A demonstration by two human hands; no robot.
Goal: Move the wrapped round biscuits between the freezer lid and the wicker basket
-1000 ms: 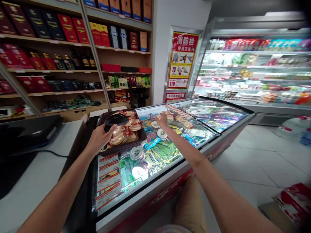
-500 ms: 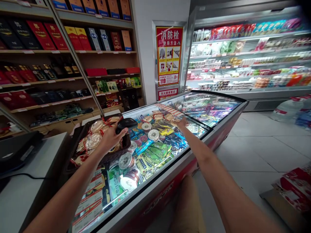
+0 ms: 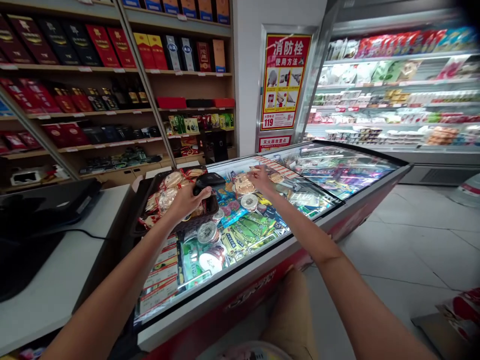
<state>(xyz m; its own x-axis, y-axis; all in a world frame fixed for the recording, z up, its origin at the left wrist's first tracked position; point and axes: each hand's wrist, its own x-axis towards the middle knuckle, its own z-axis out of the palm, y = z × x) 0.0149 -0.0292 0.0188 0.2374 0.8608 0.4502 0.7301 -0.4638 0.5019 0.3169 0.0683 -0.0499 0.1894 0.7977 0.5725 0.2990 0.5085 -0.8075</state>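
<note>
Black scanner (image 3: 208,180) is clenched by L hand (image 3: 187,202), while round pkt (image 3: 243,185) is seen at 9 o'clock of R hand (image 3: 260,179), nearer R than L, R's hold on it not determinable.

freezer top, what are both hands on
left hand shut on black oval handheld device, over dark woven basket of wrapped round pastries; right hand empty, on glass freezer lid

A chest freezer (image 3: 262,262) is standing before the person at 12 o'clock, and a basket (image 3: 139,220) is sitting on its top. A counter (image 3: 56,270) is standing at 9 o'clock, shelves (image 3: 93,111) are standing at 11 o'clock, and a chilled display case (image 3: 397,100) is standing at 1 o'clock.
</note>
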